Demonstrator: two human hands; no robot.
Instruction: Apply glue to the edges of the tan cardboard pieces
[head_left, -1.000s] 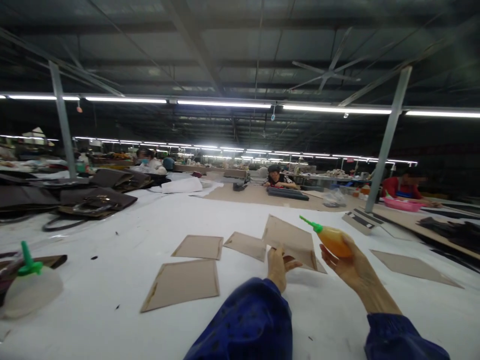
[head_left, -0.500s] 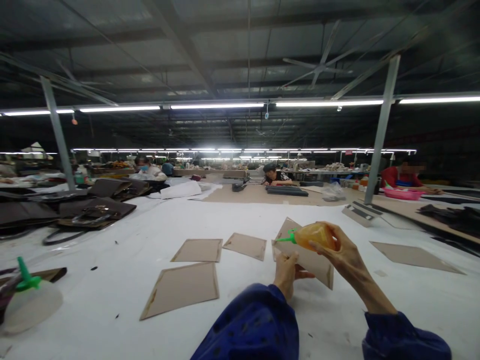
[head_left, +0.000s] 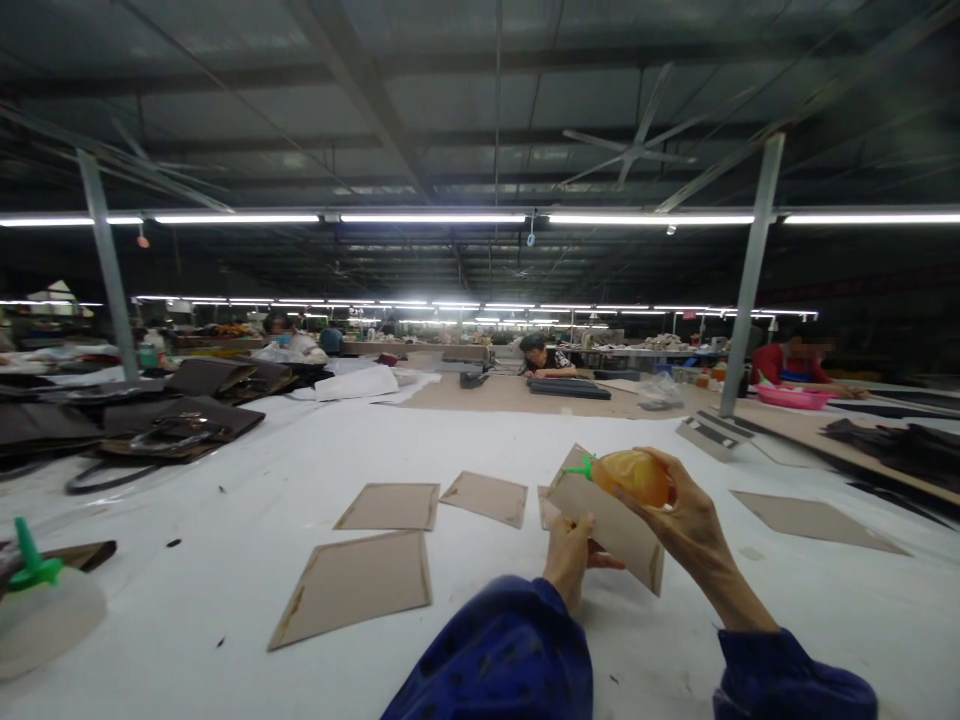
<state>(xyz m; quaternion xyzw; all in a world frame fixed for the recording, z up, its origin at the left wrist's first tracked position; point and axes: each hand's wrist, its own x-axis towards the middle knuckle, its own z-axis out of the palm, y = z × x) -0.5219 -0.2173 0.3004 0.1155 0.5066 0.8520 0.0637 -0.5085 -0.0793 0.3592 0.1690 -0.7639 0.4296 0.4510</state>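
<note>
A squeeze bottle (head_left: 631, 476) of amber liquid, probably glue, lies tilted in my right hand (head_left: 684, 510), whose fingers wrap round its base. Its green nozzle (head_left: 579, 468) points left, over the upper left edge of a grey-brown panel (head_left: 626, 530). My left hand (head_left: 570, 550) grips this panel by its near edge and holds it raised off the table. Part of another panel (head_left: 545, 508) shows behind it. To the left lie three more flat panels, one large (head_left: 360, 585) and two smaller, with brownish smears along some edges.
The white table (head_left: 300, 480) spreads around my hands. A pale bottle with a green nozzle (head_left: 49, 610) stands at the near left. Dark bags (head_left: 184, 425) are piled at the far left. Another panel (head_left: 817, 520) lies to the right. A person (head_left: 544, 355) leans over the table beyond.
The green nozzle has swung from pointing flat left to a foreshortened angle near the panel's upper edge. My left hand keeps the panel raised. The whole view has shifted slightly.
</note>
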